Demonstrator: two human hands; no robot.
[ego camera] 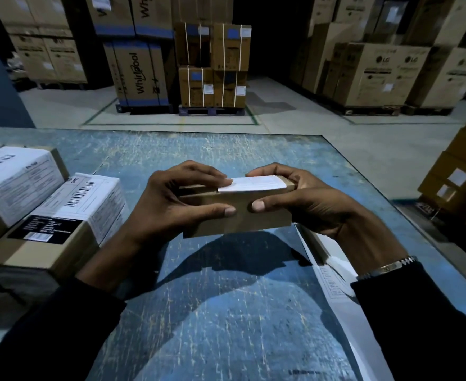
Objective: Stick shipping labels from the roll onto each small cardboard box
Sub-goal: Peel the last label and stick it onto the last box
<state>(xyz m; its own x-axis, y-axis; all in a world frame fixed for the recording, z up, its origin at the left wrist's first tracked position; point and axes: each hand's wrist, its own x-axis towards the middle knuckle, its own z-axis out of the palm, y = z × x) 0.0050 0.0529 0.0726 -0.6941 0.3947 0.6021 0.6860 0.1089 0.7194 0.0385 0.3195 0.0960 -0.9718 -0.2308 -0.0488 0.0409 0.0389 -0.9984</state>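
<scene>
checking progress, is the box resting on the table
No, both hands hold the box above the table.

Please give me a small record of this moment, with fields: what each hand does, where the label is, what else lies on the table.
left hand: grips the left end of the small box; fingers reach the label's edge
right hand: grips the right end
label: white, on the box top
box position: held above the blue table
other things: two labelled boxes at left
</scene>
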